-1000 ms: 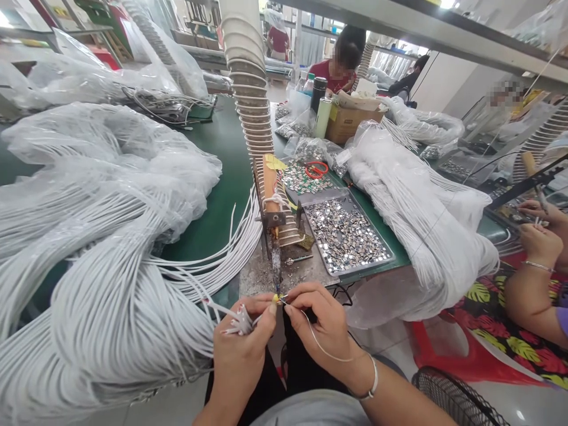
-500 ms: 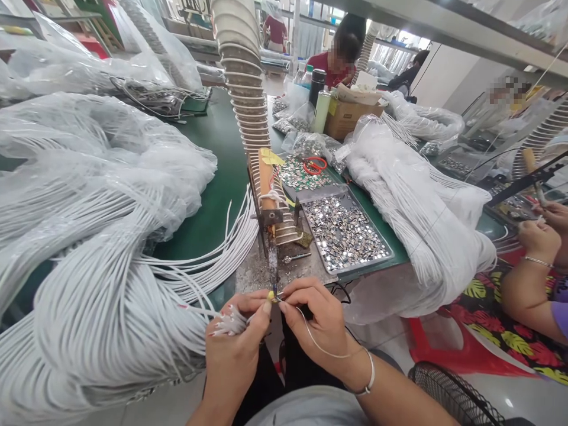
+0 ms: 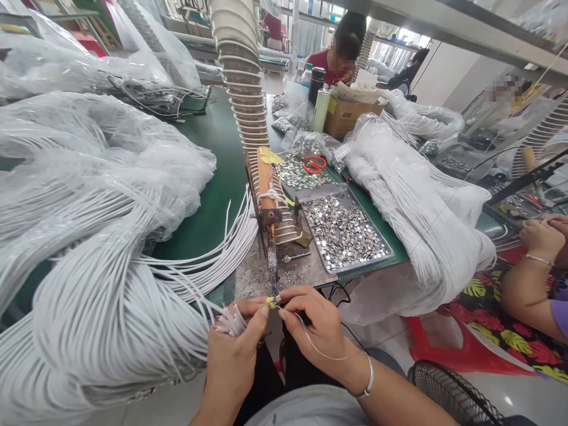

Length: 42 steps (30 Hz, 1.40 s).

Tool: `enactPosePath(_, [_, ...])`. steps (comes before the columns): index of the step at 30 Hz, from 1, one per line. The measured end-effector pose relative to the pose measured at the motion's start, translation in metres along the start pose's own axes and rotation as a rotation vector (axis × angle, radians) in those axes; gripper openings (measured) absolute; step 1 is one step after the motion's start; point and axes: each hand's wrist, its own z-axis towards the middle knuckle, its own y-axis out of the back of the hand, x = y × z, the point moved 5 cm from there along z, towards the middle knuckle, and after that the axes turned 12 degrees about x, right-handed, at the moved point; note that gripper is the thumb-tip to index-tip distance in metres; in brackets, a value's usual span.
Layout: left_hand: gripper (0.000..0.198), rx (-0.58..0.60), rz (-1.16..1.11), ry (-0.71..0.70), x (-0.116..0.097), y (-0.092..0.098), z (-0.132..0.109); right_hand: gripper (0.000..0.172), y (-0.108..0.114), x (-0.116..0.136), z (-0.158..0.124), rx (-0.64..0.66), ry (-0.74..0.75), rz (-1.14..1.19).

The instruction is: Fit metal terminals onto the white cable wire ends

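Observation:
My left hand (image 3: 235, 361) is closed around the ends of a bundle of white cables (image 3: 231, 322). Its thumb and forefinger pinch a small yellow piece (image 3: 269, 302) just below the tip of a fixed soldering iron (image 3: 272, 260). Opposite, my right hand (image 3: 322, 328) has its fingers pinched around a thin solder wire (image 3: 310, 343), which loops back over the wrist. A tiny metal part (image 3: 278, 299) shows at the right fingertips, too small to make out fully. Whether the iron's tip touches the pieces is hard to tell.
A clear tray (image 3: 390, 255) of small metal connectors sits right of the iron. Behind it lie loose green-and-silver parts (image 3: 295, 171) and red-handled scissors (image 3: 314, 165). Bagged cables heap up left (image 3: 110, 284) and right (image 3: 394, 195). A ribbed duct (image 3: 242, 77) rises behind the iron. A co-worker's hands (image 3: 544, 239) are at far right.
My hands have moved down slightly from the iron's tip, still pinching the small parts together. At far right the co-worker's hands have shifted lower.

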Motion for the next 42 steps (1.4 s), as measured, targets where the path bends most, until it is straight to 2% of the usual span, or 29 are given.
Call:
enactPosePath(2, [0.015, 0.023, -0.073, 0.014, 0.011, 0.000, -0.001, 0.007, 0.002, 0.003, 0.002, -0.012, 0.012, -0.004])
enactPosePath(5, [0.017, 0.043, -0.152, 0.027, 0.017, -0.002, -0.002, 0.008, 0.004, 0.006, 0.005, -0.023, 0.017, -0.002])
enactPosePath(26, [0.012, 0.001, -0.310, 0.028, -0.003, -0.008, 0.004, 0.011, 0.005, 0.008, 0.019, -0.092, 0.052, 0.003])
enactPosePath(35, [0.013, 0.018, -0.283, -0.026, 0.006, -0.004, 0.002, 0.010, 0.004, 0.005, 0.018, -0.077, 0.050, 0.019])
enactPosePath(42, [0.014, 0.024, -0.281, 0.018, 0.017, -0.005, 0.004, 0.009, 0.001, 0.000, 0.012, -0.052, 0.032, 0.000])
